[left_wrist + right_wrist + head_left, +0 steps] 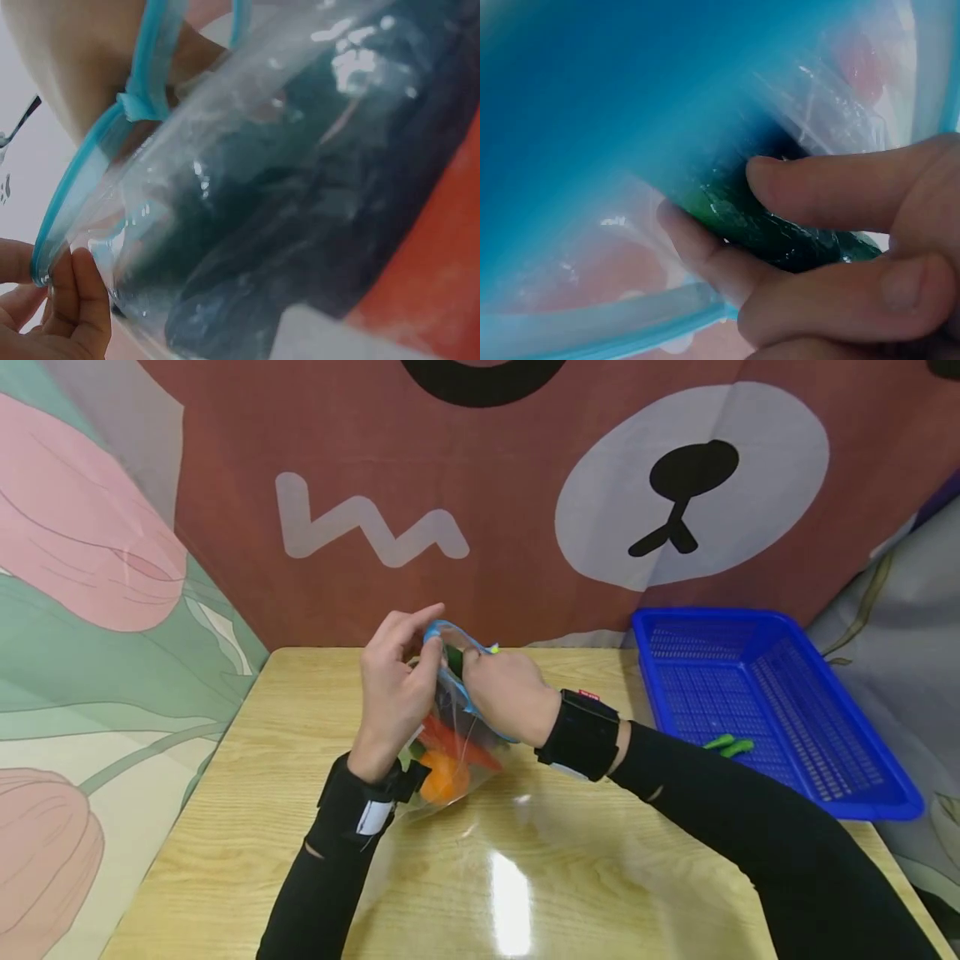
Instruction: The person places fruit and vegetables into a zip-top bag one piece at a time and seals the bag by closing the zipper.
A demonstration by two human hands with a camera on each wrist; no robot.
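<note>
A clear zip bag [480, 727] with a blue zip edge stands tilted on the table. Inside it show a round orange item [444, 777], a long red-orange carrot-like piece [468, 745] and something large and dark [315, 187]. My left hand [397, 672] pinches the bag's rim at the left side of its mouth. At that mouth, my right hand [510, 692] grips a dark green cucumber [787, 240] between thumb and fingers. The cucumber's far end is hidden by the blurred blue rim in the right wrist view.
On the right of the table is a blue plastic basket [772, 647] holding a few small green pods [731, 746]. A printed cloth [510, 485] hangs behind the table's back edge. Light wood tabletop [300, 793] extends around the bag.
</note>
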